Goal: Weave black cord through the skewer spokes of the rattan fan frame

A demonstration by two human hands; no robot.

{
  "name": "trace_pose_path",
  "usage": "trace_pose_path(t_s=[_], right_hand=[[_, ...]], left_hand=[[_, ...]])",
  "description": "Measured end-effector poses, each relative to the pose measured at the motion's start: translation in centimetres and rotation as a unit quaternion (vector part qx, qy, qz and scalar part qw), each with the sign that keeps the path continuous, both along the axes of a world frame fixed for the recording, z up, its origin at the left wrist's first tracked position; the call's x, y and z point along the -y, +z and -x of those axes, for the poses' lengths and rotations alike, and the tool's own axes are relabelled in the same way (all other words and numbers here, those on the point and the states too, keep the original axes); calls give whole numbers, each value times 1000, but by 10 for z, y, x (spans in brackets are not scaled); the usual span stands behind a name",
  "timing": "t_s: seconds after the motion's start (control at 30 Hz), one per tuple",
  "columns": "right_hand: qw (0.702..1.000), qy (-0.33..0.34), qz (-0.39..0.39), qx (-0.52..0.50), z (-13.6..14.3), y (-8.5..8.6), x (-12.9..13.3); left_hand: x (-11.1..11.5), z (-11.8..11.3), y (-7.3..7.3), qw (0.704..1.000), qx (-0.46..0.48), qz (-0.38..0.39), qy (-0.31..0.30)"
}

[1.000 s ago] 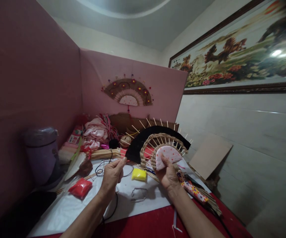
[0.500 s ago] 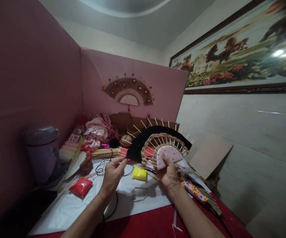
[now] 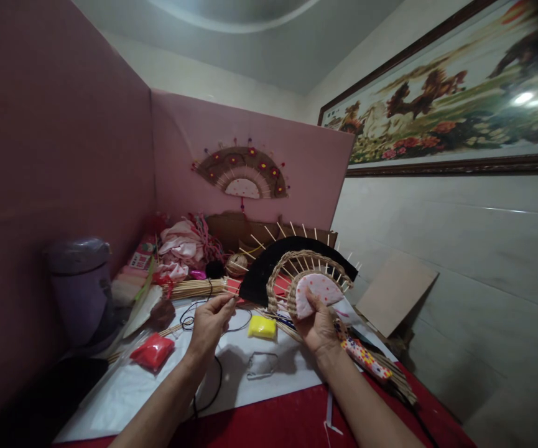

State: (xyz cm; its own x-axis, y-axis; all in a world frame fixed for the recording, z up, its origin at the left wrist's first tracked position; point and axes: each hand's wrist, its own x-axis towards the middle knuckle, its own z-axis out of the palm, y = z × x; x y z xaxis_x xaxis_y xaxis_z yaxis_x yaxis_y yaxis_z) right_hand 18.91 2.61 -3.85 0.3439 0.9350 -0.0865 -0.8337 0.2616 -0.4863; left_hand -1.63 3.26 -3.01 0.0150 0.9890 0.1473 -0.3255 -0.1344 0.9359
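Observation:
My right hand (image 3: 319,326) grips a handmade fan (image 3: 318,297) by its white, red-dotted half-round base, thumb in front. The fan has thin wooden sticks, a braided straw-coloured band and a wide black arc, with stick tips poking out beyond it. By the fan's lower left corner, my left hand (image 3: 210,323) is closed in a pinch. What lies between its fingertips is too small to make out. A thin black cord (image 3: 221,376) curves on the table beside the left wrist, and more of it loops behind that hand.
On the table lie a yellow packet (image 3: 262,327), a red packet (image 3: 152,352), a bundle of sticks (image 3: 194,289) and a pile of pink cloth (image 3: 182,246). A lidded purple bin (image 3: 79,292) stands left. A decorated fan (image 3: 243,173) hangs on the pink panel behind.
My left hand has drawn slightly left, away from the fan's corner. The fan has shifted or turned very little in my right hand, which keeps its grip.

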Motion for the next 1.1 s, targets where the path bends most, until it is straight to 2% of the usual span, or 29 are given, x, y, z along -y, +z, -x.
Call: trace_pose_path(t_s=[0.13, 0.27, 1.1], right_hand=[[1000, -1, -11, 15, 0, -1, 0], [1000, 7, -9, 23, 2, 1, 2], [999, 36, 18, 14, 4, 6, 5]], left_hand=[[-1, 2, 0, 999, 11, 15, -35], [0, 4, 2, 998, 34, 29, -40], [-3, 5, 4, 1000, -2, 12, 10]])
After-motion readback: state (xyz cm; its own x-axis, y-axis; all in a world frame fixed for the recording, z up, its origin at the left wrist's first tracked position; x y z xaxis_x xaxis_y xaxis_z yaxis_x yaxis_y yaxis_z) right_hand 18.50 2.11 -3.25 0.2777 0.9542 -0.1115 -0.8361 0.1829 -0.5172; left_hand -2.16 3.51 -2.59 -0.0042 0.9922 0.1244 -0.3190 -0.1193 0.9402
